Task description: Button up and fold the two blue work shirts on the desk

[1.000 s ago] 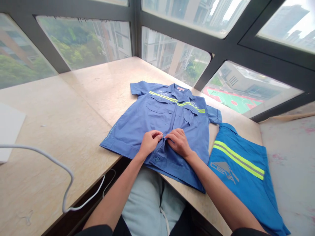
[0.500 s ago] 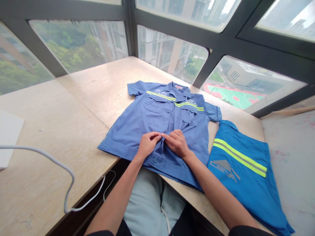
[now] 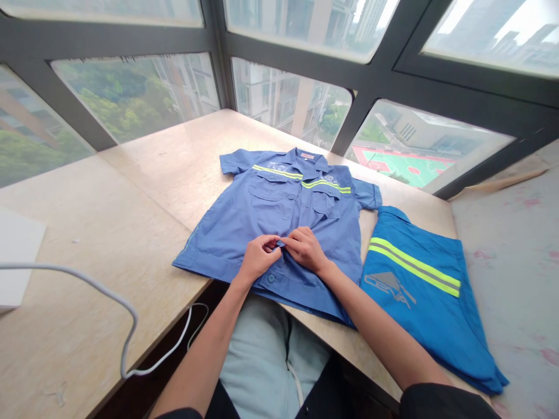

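Observation:
A blue short-sleeved work shirt (image 3: 271,201) with yellow reflective stripes and two chest pockets lies spread face up, its collar away from me. My left hand (image 3: 261,256) pinches the front placket low on the shirt, fingers pressed together on the fabric. Right beside it, my right hand (image 3: 304,247) grips the placket from the other side, its index finger and thumb meeting the left fingertips. Whatever button sits between the fingertips is mostly hidden. Below the hands a blue button (image 3: 271,279) shows on the hem band.
Folded brighter blue garment (image 3: 419,314) with a yellow-grey stripe lies at the right on the stone-like ledge (image 3: 131,233). A white cable (image 3: 126,308) loops over the left edge, near a white flat object (image 3: 17,256). Windows border the back; a patterned wall (image 3: 519,262) stands right.
The camera view has shifted slightly, so the scene sits a little further left. Both hands stay at the placket, where a small bit of fabric now shows lifted between the fingertips.

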Tool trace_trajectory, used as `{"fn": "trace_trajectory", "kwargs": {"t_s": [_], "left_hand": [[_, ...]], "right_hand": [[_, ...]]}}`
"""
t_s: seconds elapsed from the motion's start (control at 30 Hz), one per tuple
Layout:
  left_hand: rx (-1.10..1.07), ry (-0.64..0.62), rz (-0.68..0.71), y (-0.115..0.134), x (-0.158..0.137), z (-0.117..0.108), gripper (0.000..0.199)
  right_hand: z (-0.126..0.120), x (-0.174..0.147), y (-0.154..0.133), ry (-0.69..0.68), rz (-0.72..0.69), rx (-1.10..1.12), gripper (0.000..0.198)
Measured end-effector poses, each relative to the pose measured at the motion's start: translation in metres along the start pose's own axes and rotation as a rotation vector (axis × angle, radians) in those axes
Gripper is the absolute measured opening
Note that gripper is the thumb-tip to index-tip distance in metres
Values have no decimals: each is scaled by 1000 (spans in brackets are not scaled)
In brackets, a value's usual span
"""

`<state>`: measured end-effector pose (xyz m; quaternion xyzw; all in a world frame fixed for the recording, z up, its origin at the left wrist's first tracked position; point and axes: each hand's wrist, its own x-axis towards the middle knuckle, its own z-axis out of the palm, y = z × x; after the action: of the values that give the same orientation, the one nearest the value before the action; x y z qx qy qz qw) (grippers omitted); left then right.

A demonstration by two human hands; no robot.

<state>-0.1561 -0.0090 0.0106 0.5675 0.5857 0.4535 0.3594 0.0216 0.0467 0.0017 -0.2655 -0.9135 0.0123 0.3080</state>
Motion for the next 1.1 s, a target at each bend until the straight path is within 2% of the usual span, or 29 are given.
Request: {"fn": "trace_trajectory", "kwargs": {"t_s": [0.17,0.37,0.57,0.77,1.1], "left_hand": [[155,65,69,0,-3,5,27],[210,45,116,1,-4,4,26],[200,22,138,2,-5,3,18],[182,-24,146,-1,-4,0,24],[143,-9,92,-4,-2,1,23]], "right_hand": [[3,0,2,-11,-21,5,20],[4,1,4,-19,-15,33,24],[5,0,6,-41,14,58,20],[6,0,7,-56,25,83,20],[8,0,10,-60,18,155,25]]}}
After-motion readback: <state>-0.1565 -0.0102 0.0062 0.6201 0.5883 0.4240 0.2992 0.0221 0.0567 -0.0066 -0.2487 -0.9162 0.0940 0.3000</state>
